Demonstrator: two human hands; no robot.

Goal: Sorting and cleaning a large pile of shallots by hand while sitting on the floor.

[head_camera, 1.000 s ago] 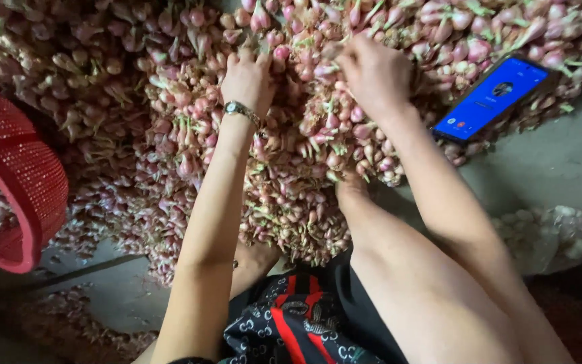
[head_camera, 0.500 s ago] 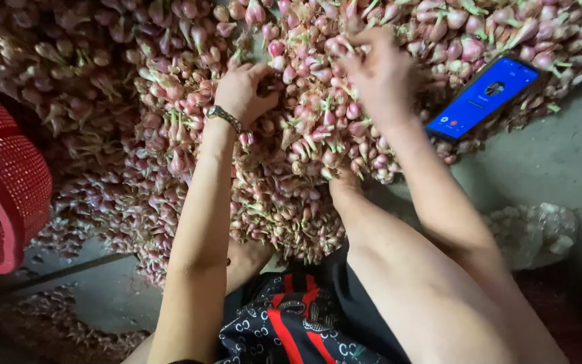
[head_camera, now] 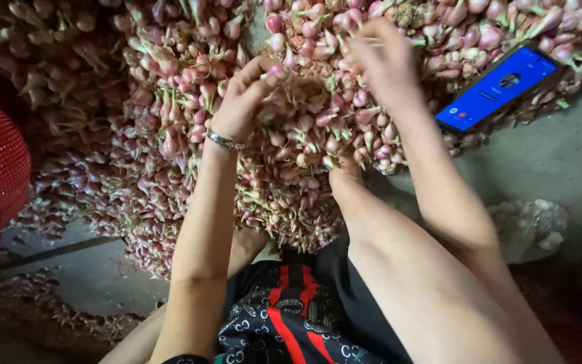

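Small pink shallot (head_camera: pixel 276 69) pinched by left hand (head_camera: pixel 240 101); right hand (head_camera: pixel 385 64) blurred, grip state can't be told. Light, firm, papery skin; best held at bulb, not stalk.

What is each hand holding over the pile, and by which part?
The left hand pinches a pink shallot at its fingertips, by the bulb it seems. The right hand is blurred; whether it holds anything cannot be told.
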